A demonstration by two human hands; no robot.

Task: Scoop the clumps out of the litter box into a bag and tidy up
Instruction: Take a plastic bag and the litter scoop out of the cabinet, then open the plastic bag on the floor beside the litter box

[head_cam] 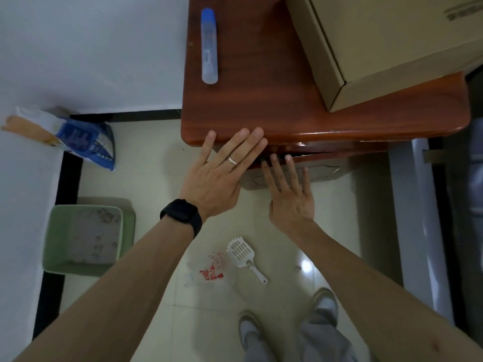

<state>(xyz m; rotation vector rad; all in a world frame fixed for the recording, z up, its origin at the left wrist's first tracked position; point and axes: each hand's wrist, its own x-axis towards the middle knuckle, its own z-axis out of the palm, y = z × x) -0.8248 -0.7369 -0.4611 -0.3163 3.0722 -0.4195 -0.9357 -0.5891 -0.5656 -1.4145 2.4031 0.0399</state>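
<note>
Down by the shoes, on the floor tiles: white scoop, lying flat, below and behind the right grip. Long axis diagonal, slotted head toward the counter, handle end back toward the feet. Just left of it, crumpled clear bag with red print, under the gap between the forearms. Right grip judged the nearer of the two to the scoop; likely calls for a drop down and back. Out to the left of the left grip, well apart: green litter box, against the wall, grey litter with clumps inside. Left grip flat, fingers straight and close together, tips against the front edge of the counter; holds nothing. Right grip flat too, fingers slightly spread, tips at the dark gap above the drawer front; holds nothing. Beyond both grips, on the counter: tube with blue cap, cardboard box.
</note>
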